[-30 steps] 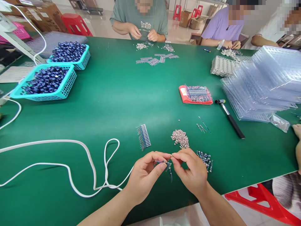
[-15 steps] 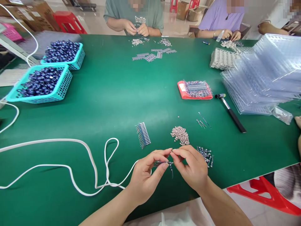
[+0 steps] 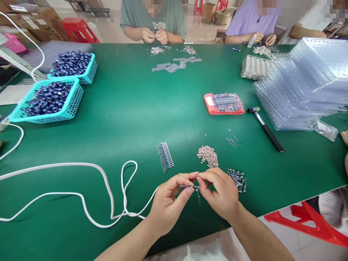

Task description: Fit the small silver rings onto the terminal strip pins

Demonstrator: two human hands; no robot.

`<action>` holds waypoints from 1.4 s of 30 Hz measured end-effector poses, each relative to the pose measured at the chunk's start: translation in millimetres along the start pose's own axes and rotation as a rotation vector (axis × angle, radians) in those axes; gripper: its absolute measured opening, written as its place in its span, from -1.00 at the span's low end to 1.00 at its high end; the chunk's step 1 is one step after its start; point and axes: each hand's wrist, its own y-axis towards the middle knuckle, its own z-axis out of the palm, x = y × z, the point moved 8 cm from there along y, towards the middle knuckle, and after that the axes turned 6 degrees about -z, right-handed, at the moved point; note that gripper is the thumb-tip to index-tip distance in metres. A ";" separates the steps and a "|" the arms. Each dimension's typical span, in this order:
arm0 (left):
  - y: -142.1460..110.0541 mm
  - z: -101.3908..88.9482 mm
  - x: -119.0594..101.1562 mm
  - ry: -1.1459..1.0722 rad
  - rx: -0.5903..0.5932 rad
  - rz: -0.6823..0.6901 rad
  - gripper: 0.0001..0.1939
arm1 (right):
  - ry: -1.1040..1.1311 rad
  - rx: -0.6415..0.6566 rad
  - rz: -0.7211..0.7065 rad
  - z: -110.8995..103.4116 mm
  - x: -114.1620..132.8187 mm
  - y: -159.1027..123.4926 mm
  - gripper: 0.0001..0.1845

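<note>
My left hand (image 3: 169, 206) is closed on a strip of small blue-and-silver parts with thin wire leads (image 3: 198, 194), pinched between thumb and fingers. Close against it, my right hand (image 3: 221, 194) pinches a tiny round piece (image 3: 198, 175) at the left index fingertip; its details are too small to make out. Just beyond the hands lies a heap of small pinkish round pieces (image 3: 208, 156). A similar strip of wired parts (image 3: 165, 156) rests flat to the left of it. Loose blue-and-silver parts (image 3: 238, 179) lie beside my right hand, partly hidden by it.
White cable (image 3: 104, 174) loops across the left of the green table (image 3: 125, 94). Turquoise baskets (image 3: 77, 98) of dark blue shiny pieces stand far left. Right are a hammer (image 3: 268, 132), a red packet (image 3: 209, 105) and stacked clear trays (image 3: 296, 94). Co-workers sit opposite.
My hands keep nearly the same place and grip, with slight finger movement at the tiny round piece. The view has shifted slightly.
</note>
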 end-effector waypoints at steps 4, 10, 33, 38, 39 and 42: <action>-1.0 1.1 -2.2 0.041 0.004 0.031 -0.91 | -0.007 -0.003 -0.004 0.4 0.6 -0.7 -0.84; -3.6 3.3 -12.7 0.198 -0.017 0.170 -0.84 | 0.043 -0.004 0.001 0.6 -0.8 -1.9 -0.80; -1.8 1.3 -8.6 0.027 -0.008 0.065 -0.93 | 0.028 -0.003 -0.050 -3.5 4.4 2.7 -0.78; 2.2 -3.8 4.1 -0.177 -0.065 -0.132 -0.95 | 0.258 0.034 0.111 -0.6 -4.8 2.5 -0.82; 2.9 -5.2 5.6 -0.202 -0.082 -0.156 -0.93 | 0.299 0.042 0.138 -0.1 -6.2 2.1 -0.83; 4.0 -7.7 8.3 -0.241 -0.116 -0.193 -0.89 | 0.376 0.066 0.193 1.8 -9.1 0.5 -0.85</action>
